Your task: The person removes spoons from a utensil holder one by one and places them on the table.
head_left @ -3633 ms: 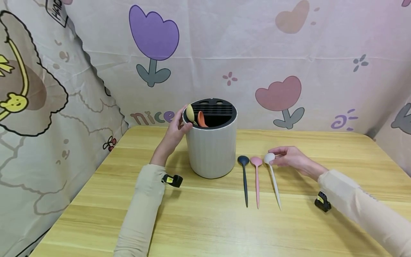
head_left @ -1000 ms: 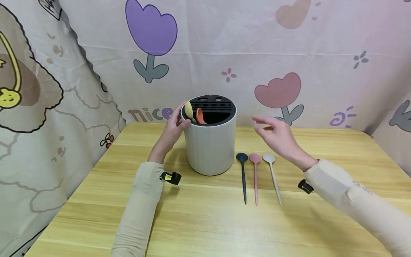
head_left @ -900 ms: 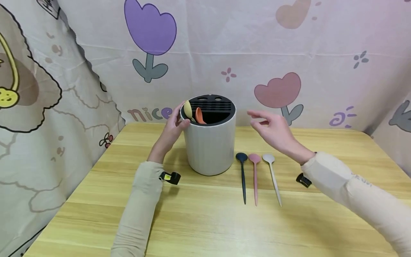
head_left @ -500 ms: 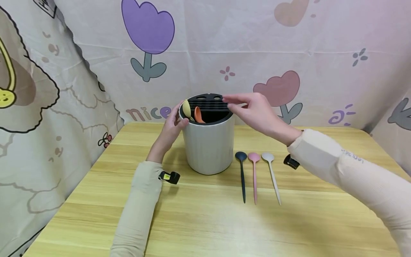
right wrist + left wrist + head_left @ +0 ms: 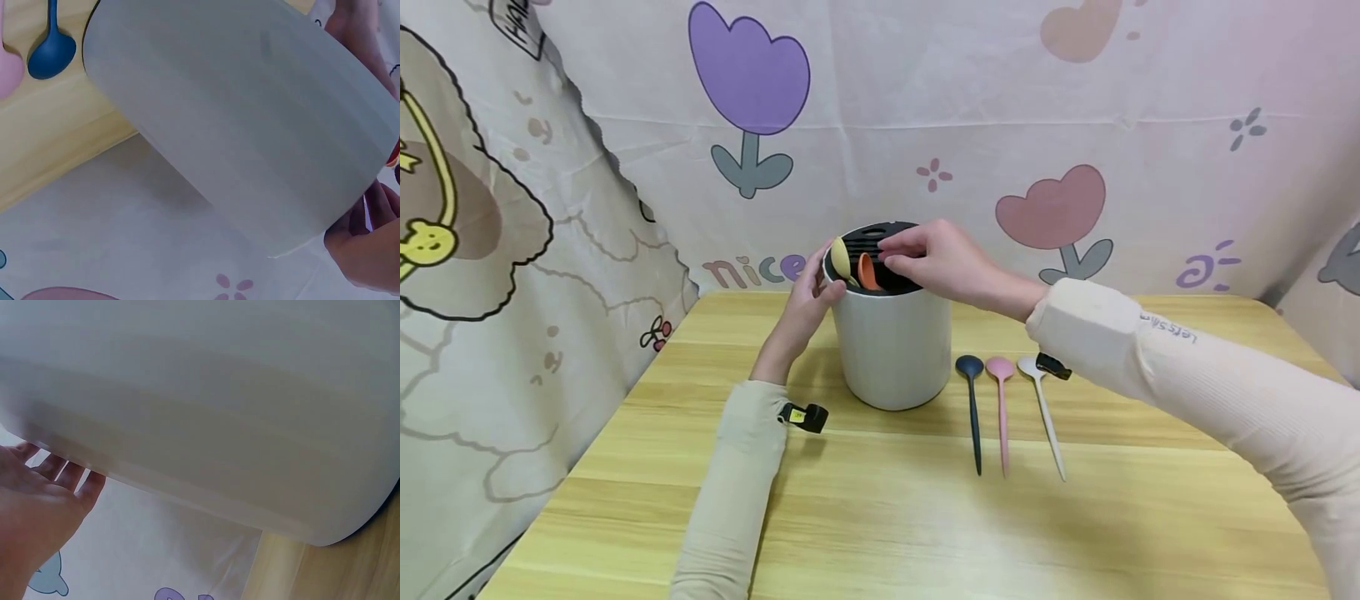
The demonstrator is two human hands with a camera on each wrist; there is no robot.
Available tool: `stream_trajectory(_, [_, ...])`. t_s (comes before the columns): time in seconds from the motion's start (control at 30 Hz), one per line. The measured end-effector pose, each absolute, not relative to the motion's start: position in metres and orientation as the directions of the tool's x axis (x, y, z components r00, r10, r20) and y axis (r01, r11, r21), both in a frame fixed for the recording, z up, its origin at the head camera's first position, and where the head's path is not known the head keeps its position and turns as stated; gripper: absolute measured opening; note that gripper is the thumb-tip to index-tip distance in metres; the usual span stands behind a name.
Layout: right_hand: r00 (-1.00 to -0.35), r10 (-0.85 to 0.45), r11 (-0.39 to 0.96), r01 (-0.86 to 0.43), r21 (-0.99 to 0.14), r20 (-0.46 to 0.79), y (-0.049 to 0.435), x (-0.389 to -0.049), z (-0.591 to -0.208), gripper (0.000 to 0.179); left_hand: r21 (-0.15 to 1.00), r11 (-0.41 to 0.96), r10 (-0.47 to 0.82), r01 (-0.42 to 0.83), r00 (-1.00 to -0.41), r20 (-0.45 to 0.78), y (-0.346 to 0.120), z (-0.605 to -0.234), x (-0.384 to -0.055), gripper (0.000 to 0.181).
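Note:
A white ribbed utensil holder with a black slotted top stands upright on the table. My left hand holds its left side near the rim, thumb in front and fingers round the side. A yellow spoon and an orange spoon lean in its open front compartment, handles hidden inside. My right hand is over the opening, thumb and fingertips a little apart, just right of the orange spoon's head. Whether they touch it I cannot tell. In the right wrist view the right hand is partly behind the holder's rim.
Right of the holder lie a dark blue spoon, a pink spoon and a white spoon, side by side on the wooden table. The right wrist camera overlaps the white spoon's head. A printed cloth hangs behind.
My right hand has left the white spoon's head and moved up and left to the holder's opening beside the orange spoon. My left hand stays at the holder's rim.

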State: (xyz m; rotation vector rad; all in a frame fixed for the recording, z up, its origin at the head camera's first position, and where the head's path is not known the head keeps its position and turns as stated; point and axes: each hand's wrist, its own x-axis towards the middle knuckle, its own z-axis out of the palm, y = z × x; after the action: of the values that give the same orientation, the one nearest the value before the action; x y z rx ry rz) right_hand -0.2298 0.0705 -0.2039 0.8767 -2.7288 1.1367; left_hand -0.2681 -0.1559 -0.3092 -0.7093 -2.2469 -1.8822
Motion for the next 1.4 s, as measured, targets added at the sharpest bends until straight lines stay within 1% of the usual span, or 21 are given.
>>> stream_trajectory(0.27, [-0.842, -0.485, 0.556, -0.505, -0.660, 0.235, 0.059, -0.233, -0.203, 0.035, 0.898, 0.104, 0.277, 0.427, -0.880, 0.386, -0.158, -0.308, -0.268, 0.127])
stream_trajectory(0.53, [-0.845, -0.497, 0.538, -0.479, -0.694, 0.199, 0.050, -0.237, -0.206, 0.026, 0.899, 0.108, 0.281, 0.424, -0.880, 0.382, -0.156, -0.309, -0.268, 0.126])
stream_trajectory(0.7, [-0.850, -0.484, 0.523, -0.473, -0.709, 0.210, 0.053, -0.239, -0.209, 0.029, 0.896, 0.116, 0.278, 0.429, -0.880, 0.385, -0.155, -0.309, -0.268, 0.126])
stream_trajectory(0.97, [-0.866, -0.447, 0.534, -0.460, -0.710, 0.225, 0.056, -0.240, -0.207, 0.027, 0.895, 0.117, 0.279, 0.431, -0.879, 0.387, -0.156, -0.309, -0.268, 0.126])
stream_trajectory(1.07, [-0.873, -0.439, 0.534, -0.445, -0.719, 0.213, 0.056, -0.241, -0.207, 0.027, 0.897, 0.118, 0.278, 0.425, -0.882, 0.381, -0.156, -0.309, -0.267, 0.126])
stream_trajectory(1.4, [-0.909, -0.391, 0.465, -0.330, -0.822, 0.144, 0.058, -0.241, -0.204, 0.026, 0.897, 0.124, 0.269, 0.424, -0.884, 0.381, -0.157, -0.309, -0.266, 0.126])
